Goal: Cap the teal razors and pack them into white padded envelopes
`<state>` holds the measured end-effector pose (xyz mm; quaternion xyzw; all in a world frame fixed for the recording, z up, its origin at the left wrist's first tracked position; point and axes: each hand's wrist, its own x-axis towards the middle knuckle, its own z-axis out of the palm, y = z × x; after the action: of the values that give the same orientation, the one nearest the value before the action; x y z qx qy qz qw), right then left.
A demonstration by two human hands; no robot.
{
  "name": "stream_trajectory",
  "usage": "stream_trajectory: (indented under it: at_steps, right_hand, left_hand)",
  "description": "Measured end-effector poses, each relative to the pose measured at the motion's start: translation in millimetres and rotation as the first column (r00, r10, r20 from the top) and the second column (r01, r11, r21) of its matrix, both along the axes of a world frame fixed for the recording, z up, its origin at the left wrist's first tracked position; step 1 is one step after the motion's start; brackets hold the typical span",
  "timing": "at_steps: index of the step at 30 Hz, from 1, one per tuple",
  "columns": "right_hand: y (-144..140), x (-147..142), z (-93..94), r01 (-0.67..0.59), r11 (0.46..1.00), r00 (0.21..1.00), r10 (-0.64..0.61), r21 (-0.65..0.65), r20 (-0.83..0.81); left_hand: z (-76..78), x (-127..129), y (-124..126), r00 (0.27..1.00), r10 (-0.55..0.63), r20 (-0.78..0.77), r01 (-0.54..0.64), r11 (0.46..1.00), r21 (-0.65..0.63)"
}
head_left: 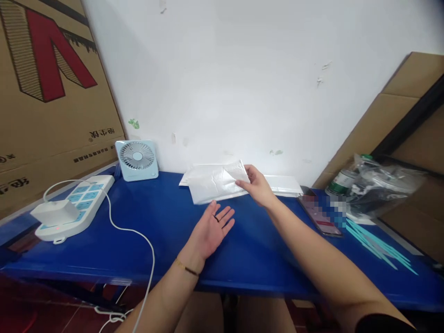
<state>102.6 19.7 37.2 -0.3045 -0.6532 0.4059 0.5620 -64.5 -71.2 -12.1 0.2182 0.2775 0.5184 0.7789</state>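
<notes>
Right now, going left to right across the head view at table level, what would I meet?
White power strip, light blue fan, left hand, right hand, phone, turquoise strips.

Grip: right hand (255,186) at right end of packet (218,182). Behind: further packets (286,186), then wall (243,83). On table (166,208), left of grip: fan (137,159), then power strip (90,199); right: phone (319,217), then thin strips (379,244). Before, leftward: left hand (211,231).
</notes>
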Motion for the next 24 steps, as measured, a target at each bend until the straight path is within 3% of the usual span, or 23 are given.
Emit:
stream_trajectory:
  at_steps: [3,7,10,13,16,19,21,24]
  right_hand:
    - [-41.4,17.7,-15.7,-0.047,0.969,0.98,-0.002,-0.242,-0.199]
    - [-65.2,47.8,-39.6,-0.14,0.774,0.923,-0.123,-0.617,-0.364]
    - [-65.4,63.0,-54.0,-0.227,0.658,0.878,-0.181,-0.718,-0.443]
    - [-61.7,66.6,-62.2,-0.296,0.599,0.844,-0.201,-0.744,-0.498]
    - [-58.8,65.7,-63.9,-0.264,0.66,0.74,-0.329,-0.703,-0.586]
    - [-56.2,67.3,-64.5,-0.25,0.767,0.55,-0.389,-0.591,-0.739]
    - [-54.1,69.3,-66.8,-0.288,0.782,0.477,-0.383,-0.552,-0.791]
    - [-50.3,70.5,-71.7,-0.299,0.752,0.472,-0.418,-0.587,-0.776]
  left_hand:
    - [4.4,15.2,7.9,0.985,0.046,0.164,-0.04,0.998,-0.039]
    - [4.6,41.7,5.1,0.964,0.205,0.167,-0.231,0.961,0.152]
    - [8.2,58.7,8.7,0.94,0.291,0.181,-0.334,0.896,0.292]
    - [17.2,69.0,24.8,0.916,0.318,0.244,-0.381,0.879,0.285]
    - [32.2,74.6,44.8,0.853,0.458,0.25,-0.507,0.84,0.194]
    - [50.5,83.8,56.2,0.75,0.609,0.258,-0.655,0.738,0.164]
    - [61.5,94.6,56.6,0.71,0.651,0.269,-0.703,0.675,0.223]
    - [72.7,114.3,49.1,0.728,0.639,0.25,-0.682,0.632,0.369]
